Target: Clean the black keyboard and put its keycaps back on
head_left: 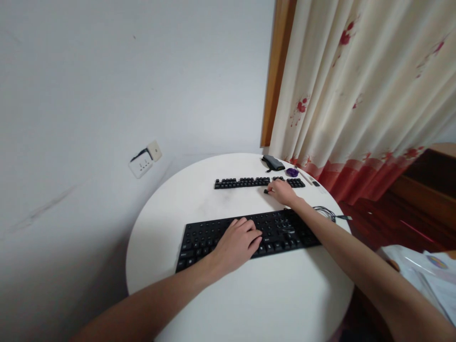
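A black computer keyboard [228,232] lies on the white table; some key positions in its upper part appear to be without caps. My left hand [239,240] rests on the keyboard's middle, fingers laid over the keys and holding nothing. Beyond the keyboard, my right hand [282,191] pinches a small black keycap [266,191] between thumb and fingertips, just above or on the tabletop. Behind that hand runs a long row of loose black keycaps [242,182], partly covered by my fingers. My right forearm passes over the keyboard's right end and hides part of it.
The round white table [160,242] stands by a wall with a socket [141,164]. At its far right are a grey pouch-like object [273,163], a purple item [292,172] and a coiled cable [326,212]. A flowered curtain [342,95] hangs behind.
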Available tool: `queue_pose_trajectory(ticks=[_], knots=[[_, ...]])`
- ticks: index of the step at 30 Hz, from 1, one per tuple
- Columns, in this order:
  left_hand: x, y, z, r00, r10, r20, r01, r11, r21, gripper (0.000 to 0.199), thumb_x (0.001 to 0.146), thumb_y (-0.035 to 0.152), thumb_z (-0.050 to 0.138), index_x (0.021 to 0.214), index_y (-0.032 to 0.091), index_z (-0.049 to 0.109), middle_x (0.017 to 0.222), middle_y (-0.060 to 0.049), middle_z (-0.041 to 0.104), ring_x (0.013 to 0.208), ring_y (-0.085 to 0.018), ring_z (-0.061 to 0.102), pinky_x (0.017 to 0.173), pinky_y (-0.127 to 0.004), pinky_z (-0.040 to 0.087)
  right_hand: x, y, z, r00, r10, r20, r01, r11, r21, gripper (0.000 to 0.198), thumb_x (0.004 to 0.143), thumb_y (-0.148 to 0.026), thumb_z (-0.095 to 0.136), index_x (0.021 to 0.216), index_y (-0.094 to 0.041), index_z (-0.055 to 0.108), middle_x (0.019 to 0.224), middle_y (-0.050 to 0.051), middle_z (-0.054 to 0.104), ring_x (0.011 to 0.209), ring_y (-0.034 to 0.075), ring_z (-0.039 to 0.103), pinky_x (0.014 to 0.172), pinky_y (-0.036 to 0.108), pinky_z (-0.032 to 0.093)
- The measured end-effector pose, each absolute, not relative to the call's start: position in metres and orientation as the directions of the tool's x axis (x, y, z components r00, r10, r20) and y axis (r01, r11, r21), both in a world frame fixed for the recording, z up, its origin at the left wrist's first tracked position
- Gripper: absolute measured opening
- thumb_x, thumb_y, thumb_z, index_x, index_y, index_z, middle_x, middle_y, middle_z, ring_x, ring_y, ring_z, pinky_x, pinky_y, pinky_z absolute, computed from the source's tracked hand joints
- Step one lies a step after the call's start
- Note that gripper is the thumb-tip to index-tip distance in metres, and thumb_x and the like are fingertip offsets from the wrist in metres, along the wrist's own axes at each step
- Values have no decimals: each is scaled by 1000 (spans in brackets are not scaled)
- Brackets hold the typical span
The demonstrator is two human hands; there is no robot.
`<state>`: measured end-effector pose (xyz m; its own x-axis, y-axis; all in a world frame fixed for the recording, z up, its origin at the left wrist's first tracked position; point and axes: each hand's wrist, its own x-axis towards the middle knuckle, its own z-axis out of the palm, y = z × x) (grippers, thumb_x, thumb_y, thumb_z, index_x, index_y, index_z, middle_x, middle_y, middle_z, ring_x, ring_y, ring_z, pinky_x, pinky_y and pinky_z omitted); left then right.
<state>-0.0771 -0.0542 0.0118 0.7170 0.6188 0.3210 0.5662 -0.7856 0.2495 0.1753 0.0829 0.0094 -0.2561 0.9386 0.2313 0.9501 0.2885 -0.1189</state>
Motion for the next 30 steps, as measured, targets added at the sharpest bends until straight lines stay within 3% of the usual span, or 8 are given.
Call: queue_pose_trajectory(ticks=[9,14,20,30], knots=[[-76,-54,11,716,615,330,564,-789,244,21,97,24,53,106,22,72,97,-5,60,96,-21,54,85,-36,43,168,27,16,-298,890,344,889,390,-239,14,90,-18,62,99,-18,72,98,7,72,96,21,63,87,31,45],[-76,-54,12,711,618,336,564,-786,252,22,98,23,52,110,20,70,102,-6,63,99,-21,55,89,-38,45,170,-17,22,-323,865,384,751,481,-452,11,86,-15,65,95,-19,70,93,4,71,89,20,63,83,33,48],[-74,-52,11,696,622,360,561,-783,268,26,98,20,48,112,19,70,103,-6,68,101,-22,56,92,-40,46,167,-44,23,-398,870,293,566,484,-668,7,88,-19,65,92,-20,71,92,3,73,85,18,65,82,31,50],[-72,-49,10,706,610,360,543,-793,278,25,98,20,49,109,20,71,101,-5,71,98,-22,58,90,-39,47,166,-46,18,-508,838,197,526,484,-699,7,85,-16,67,88,-19,73,86,2,73,77,17,64,74,29,50]])
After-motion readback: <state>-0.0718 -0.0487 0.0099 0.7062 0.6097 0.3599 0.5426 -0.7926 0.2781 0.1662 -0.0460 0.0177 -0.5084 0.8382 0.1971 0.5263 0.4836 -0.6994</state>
